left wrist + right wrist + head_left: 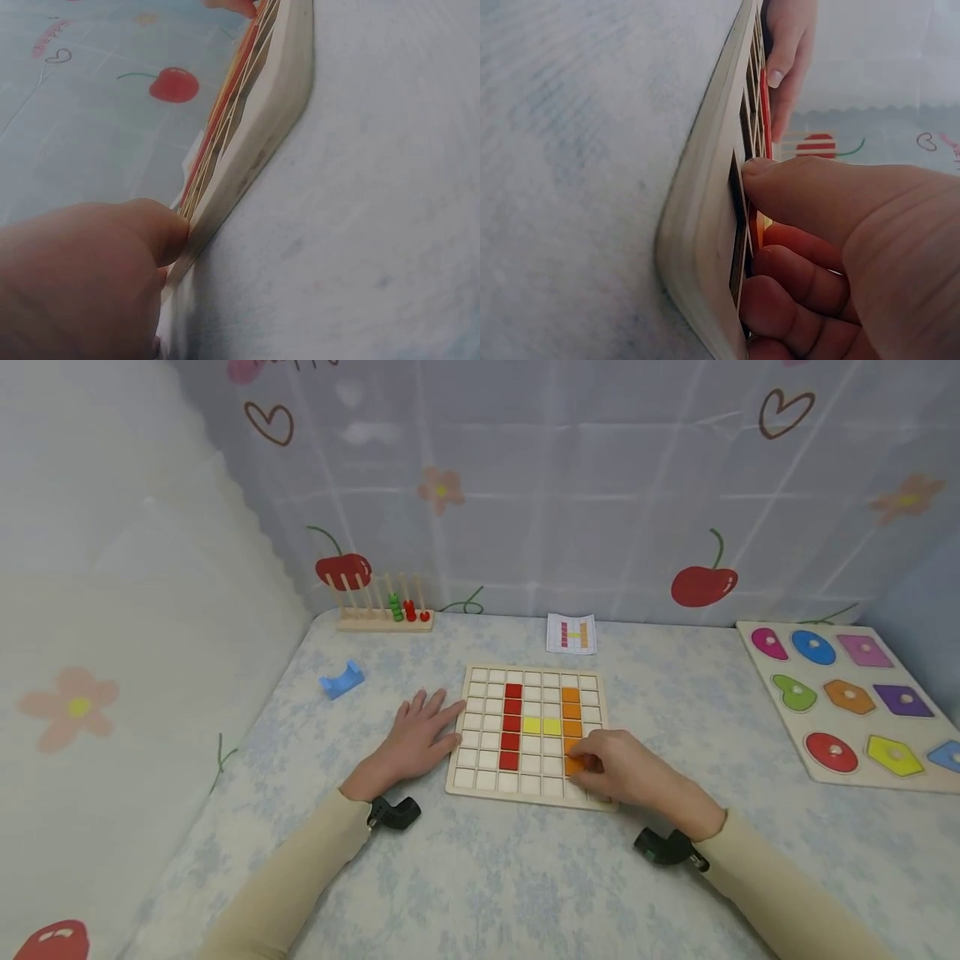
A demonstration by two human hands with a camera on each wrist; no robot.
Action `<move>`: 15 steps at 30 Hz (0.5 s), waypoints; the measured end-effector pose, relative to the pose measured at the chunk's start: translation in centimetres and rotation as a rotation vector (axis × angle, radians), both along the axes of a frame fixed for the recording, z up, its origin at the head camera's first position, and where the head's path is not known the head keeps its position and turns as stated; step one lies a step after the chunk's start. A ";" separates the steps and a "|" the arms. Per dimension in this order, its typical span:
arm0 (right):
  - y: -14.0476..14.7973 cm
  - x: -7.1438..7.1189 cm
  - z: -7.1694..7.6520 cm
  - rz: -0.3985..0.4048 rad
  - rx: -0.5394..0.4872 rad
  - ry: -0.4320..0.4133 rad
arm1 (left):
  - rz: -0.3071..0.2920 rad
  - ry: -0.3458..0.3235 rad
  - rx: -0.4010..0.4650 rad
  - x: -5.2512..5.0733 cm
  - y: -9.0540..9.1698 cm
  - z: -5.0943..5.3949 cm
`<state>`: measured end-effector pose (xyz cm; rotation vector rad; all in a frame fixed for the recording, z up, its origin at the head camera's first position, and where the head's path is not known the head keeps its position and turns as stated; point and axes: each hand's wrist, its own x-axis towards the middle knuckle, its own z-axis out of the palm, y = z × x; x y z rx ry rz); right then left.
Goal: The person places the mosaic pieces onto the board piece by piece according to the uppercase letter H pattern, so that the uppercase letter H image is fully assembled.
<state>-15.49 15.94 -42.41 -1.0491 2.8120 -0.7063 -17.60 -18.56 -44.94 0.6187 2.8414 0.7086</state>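
A square wooden grid board (525, 797) lies flat on the table. A column of red tiles (511, 723), two yellow tiles (542, 727) and a column of orange tiles (572, 712) sit in its cells. My left hand (412, 739) lies with fingers spread at the board's left edge, thumb and index finger touching the rim. The right hand (626, 767) pinches the lowest orange tile (573, 766) at the bottom of the orange column; its fingers partly cover that tile. In the right wrist view, the thumb (787, 184) and curled fingers meet at the board's surface.
Behind the board lies a printed pattern card (572, 633). A wooden peg rack (385, 622) with green and red beads stands back left, near a blue curved piece (342, 680). At the right is a shape puzzle board (806, 743) with knobbed pieces.
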 end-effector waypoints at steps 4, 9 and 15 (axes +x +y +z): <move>0.2 0.1 0.0 0.007 -0.004 0.002 | 0.001 -0.014 -0.006 0.0 0.2 0.0; 0.2 0.1 -0.2 0.013 -0.017 0.003 | 0.007 -0.016 -0.013 0.0 0.2 -0.2; 0.0 -0.1 0.0 0.003 -0.009 -0.073 | 0.007 -0.017 -0.022 0.0 -0.1 -0.2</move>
